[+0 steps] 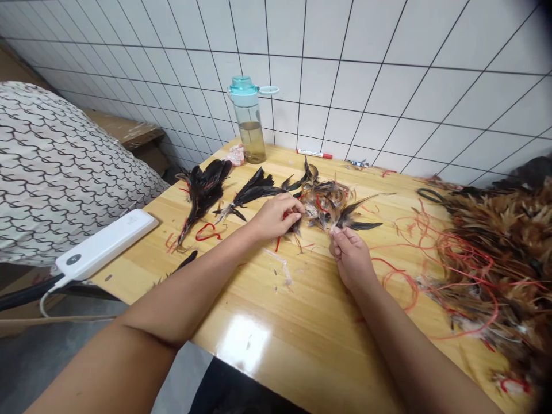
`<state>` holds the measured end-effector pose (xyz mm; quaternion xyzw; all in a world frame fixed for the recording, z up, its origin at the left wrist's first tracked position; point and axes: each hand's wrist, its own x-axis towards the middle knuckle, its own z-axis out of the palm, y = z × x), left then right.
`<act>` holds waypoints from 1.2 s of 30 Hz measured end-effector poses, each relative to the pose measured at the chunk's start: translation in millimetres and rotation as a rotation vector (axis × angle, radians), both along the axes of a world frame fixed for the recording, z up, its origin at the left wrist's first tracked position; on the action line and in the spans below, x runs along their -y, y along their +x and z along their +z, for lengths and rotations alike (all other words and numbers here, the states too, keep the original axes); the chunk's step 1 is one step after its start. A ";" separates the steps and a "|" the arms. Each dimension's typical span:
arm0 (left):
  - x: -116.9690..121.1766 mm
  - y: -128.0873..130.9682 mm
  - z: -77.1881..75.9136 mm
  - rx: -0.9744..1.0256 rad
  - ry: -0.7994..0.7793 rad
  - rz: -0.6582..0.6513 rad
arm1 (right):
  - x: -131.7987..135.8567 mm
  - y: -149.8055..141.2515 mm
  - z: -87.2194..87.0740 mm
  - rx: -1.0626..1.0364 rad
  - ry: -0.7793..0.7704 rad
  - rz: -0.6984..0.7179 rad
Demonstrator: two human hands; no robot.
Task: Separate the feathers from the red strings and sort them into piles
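**Right hand (354, 259) pinching a feather bunch (346, 217)**

Bunch held by its pale base, mid-table (310, 333), just right of a loose feather pile (325, 192). Left hand (276, 217) at the pile's left side, fingers bent, nearly closed; cannot tell whether holding anything. Black feathers (207, 187) left; brown heap (504, 247) right. Bottle (252, 132) far.

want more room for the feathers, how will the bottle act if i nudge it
The bottle may tip if pushed near its lid, being tall and narrow. It likely feels fairly heavy, since liquid fills much of it, and might slosh given the gap above. Its rounded sides suggest it could roll if toppled.
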<state>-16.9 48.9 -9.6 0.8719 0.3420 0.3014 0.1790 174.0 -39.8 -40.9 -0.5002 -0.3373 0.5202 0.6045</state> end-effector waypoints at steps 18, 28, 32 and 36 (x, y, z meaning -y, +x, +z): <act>10.7 34.0 -27.4 -0.168 0.291 0.002 | 1.3 -2.8 1.5 0.070 0.021 0.004; 8.4 32.3 -30.2 -0.144 0.283 -0.058 | 1.6 -1.1 -1.1 0.073 0.037 0.013; 5.2 37.8 -38.6 -0.165 0.304 -0.057 | 2.0 -3.1 0.9 0.083 0.031 0.015; 7.2 35.6 -32.7 -0.134 0.282 -0.068 | 2.0 -3.1 -0.3 0.093 0.035 0.018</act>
